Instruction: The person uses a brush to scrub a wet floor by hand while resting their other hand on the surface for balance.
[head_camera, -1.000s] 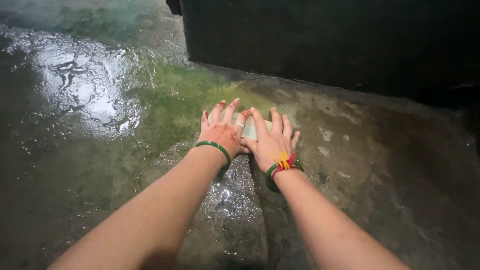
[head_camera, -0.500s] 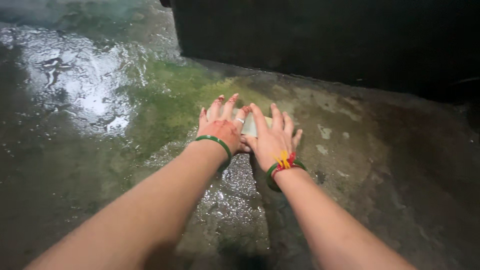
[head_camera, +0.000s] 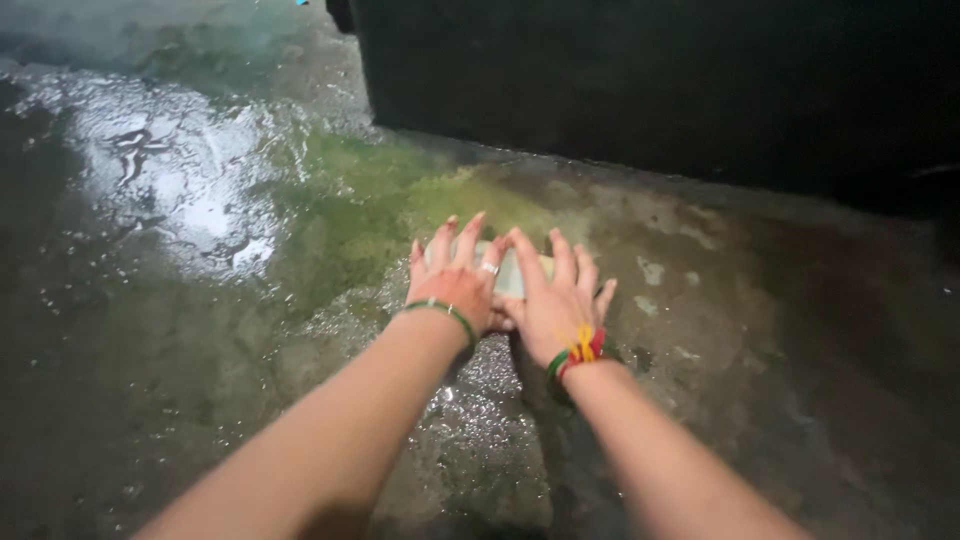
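Observation:
Both my hands press side by side on a small pale block (head_camera: 508, 272), probably a scrubbing pad or brush, on a wet concrete floor (head_camera: 200, 330). My left hand (head_camera: 455, 280) wears a ring and a green wristband and covers the block's left part. My right hand (head_camera: 553, 300), with red, yellow and green bands at the wrist, covers its right part. Only a strip of the block shows between the fingers. Green algae (head_camera: 400, 205) stains the floor just beyond my hands.
A dark wall or large dark object (head_camera: 650, 90) rises right behind the algae patch. Water glistens with bright reflections (head_camera: 190, 200) on the floor at the left. Pale patches (head_camera: 650, 270) mark the concrete to the right.
My hands with the block have slid slightly forward toward the algae patch; the view has shifted a little, and the grip is unchanged.

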